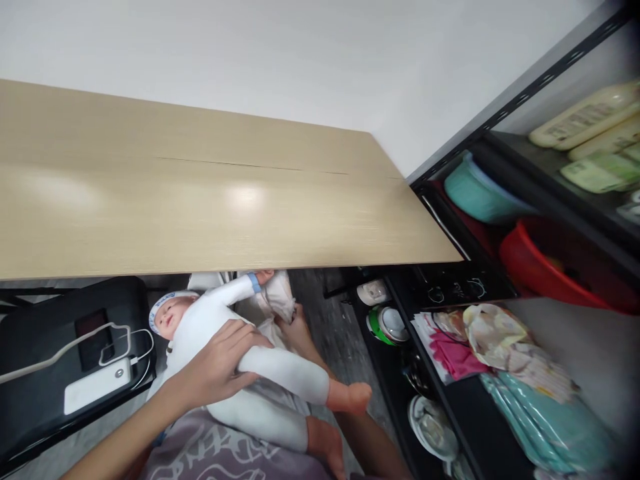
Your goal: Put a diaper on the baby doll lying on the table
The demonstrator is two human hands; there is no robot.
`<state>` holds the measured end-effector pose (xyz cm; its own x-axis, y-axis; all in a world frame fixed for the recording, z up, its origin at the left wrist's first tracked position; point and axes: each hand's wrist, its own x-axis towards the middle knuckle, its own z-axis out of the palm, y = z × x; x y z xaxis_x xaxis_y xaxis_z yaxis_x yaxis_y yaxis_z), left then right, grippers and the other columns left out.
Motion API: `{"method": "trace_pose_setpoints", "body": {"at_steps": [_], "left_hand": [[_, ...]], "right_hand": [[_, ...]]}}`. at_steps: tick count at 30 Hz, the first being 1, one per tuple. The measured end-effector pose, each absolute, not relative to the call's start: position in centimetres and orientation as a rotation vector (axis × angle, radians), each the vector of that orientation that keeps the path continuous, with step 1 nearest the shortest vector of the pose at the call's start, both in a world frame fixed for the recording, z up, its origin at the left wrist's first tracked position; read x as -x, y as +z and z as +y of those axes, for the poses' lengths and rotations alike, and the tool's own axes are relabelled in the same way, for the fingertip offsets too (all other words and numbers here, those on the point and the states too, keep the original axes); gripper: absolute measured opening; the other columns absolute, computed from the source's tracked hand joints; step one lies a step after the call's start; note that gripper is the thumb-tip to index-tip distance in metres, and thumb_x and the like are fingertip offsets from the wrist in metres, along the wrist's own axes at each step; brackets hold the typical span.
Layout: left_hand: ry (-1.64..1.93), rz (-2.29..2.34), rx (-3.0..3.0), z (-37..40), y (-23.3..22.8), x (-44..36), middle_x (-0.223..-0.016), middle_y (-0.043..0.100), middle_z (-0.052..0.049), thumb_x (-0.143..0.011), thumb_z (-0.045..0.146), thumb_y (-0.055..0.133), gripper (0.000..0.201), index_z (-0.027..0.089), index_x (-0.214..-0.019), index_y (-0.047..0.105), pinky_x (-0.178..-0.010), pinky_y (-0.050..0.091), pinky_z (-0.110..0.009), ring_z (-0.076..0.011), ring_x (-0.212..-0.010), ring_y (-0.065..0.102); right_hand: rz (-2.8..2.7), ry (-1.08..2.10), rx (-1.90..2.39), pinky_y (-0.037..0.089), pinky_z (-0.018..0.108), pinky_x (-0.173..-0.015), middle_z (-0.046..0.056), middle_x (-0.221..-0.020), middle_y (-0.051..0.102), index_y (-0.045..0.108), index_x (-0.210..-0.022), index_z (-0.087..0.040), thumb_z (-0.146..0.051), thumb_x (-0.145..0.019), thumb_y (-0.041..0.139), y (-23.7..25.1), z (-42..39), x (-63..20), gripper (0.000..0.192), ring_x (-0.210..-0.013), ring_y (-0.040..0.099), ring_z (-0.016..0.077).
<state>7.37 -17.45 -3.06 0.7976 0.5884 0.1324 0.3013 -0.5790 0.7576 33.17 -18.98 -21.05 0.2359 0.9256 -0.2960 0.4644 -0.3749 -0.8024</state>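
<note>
A baby doll [200,333] in a white suit with blue cuffs and a patterned headband lies face up across my lap. Its head points left and its bare feet right. My left hand [225,357] is wrapped over its waist and upper leg, with the thumb on the near side. Just under the table edge, my right hand [296,320] grips the side of a crumpled white cloth [275,300]. Most of those fingers are hidden behind the cloth. The doll's raised arm lies over part of the cloth.
A wooden tabletop [225,213] spans the view ahead. On the left, a black stool [40,327] bears a white power bank [97,387] with cables. At right stands a black shelf [465,407] with folded clothes, teal packets [545,413], a teal basin [485,190] and a red basin [555,267].
</note>
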Motion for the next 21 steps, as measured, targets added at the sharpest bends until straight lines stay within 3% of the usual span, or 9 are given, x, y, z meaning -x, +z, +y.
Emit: {"method": "trace_pose_setpoints", "body": {"at_steps": [4, 6, 9, 13, 17, 21], "left_hand": [[0.485, 0.65, -2.259, -17.8, -2.9, -7.4, -0.126, 0.074, -0.009, -0.109, 0.029, 0.066, 0.039, 0.028, -0.148, 0.06, -0.105, 0.052, -0.047, -0.0314, -0.118, 0.065], [0.485, 0.665, -2.27, -18.1, -2.9, -7.4, -0.127, 0.074, -0.008, -0.108, 0.026, 0.066, 0.042, 0.029, -0.149, 0.059, -0.106, 0.052, -0.047, -0.0316, -0.119, 0.064], [0.491, 0.684, -2.277, -18.5, -3.1, -7.5, -0.128, 0.074, -0.007, -0.104, 0.019, 0.068, 0.047, 0.03, -0.149, 0.058, -0.107, 0.051, -0.047, -0.0316, -0.121, 0.063], [0.461, 0.686, -2.301, -18.6, -3.2, -8.0, -0.125, 0.073, -0.007, -0.099, 0.016, 0.072, 0.049, 0.028, -0.145, 0.059, -0.106, 0.051, -0.047, -0.0313, -0.117, 0.062], [0.415, 0.657, -2.347, -18.1, -3.1, -8.5, -0.119, 0.072, -0.007, -0.102, 0.025, 0.074, 0.039, 0.026, -0.139, 0.063, -0.101, 0.051, -0.046, -0.0309, -0.112, 0.063], [0.393, 0.654, -2.366, -18.0, -3.3, -8.5, -0.118, 0.073, -0.007, -0.102, 0.032, 0.076, 0.041, 0.028, -0.14, 0.063, -0.101, 0.052, -0.047, -0.0318, -0.111, 0.064]], "right_hand": [[-1.204, 1.052, 1.893, 0.062, 0.045, -0.099, 0.014, -0.123, 0.079, 0.043, -0.146, -0.021, -0.071, -0.096, 0.062, -21.9, -16.8, -32.3, 0.073, -0.11, 0.077, 0.0308], [-1.26, 0.926, 1.907, 0.057, 0.053, -0.112, 0.019, -0.133, 0.075, 0.046, -0.15, -0.018, -0.072, -0.096, 0.064, -21.6, -17.1, -32.5, 0.078, -0.125, 0.072, 0.0354], [-1.456, 0.621, 1.915, 0.041, 0.063, -0.129, 0.025, -0.157, 0.062, 0.049, -0.158, -0.016, -0.068, -0.099, 0.066, -20.7, -18.2, -33.2, 0.08, -0.152, 0.054, 0.0414], [-1.745, 0.487, 1.821, 0.036, 0.063, -0.135, 0.024, -0.169, 0.052, 0.051, -0.164, -0.016, -0.06, -0.107, 0.061, -19.8, -17.4, -32.0, 0.073, -0.163, 0.042, 0.0401], [-1.916, 0.507, 1.758, 0.029, 0.065, -0.139, 0.026, -0.179, 0.042, 0.043, -0.172, -0.008, -0.052, -0.105, 0.066, -20.5, -13.9, -27.9, 0.083, -0.17, 0.029, 0.0447], [-1.936, 0.557, 1.792, 0.021, 0.067, -0.141, 0.02, -0.169, 0.058, 0.056, -0.165, -0.01, -0.035, -0.101, 0.062, -22.2, -10.2, -26.3, 0.069, -0.166, 0.039, 0.0459]]}}
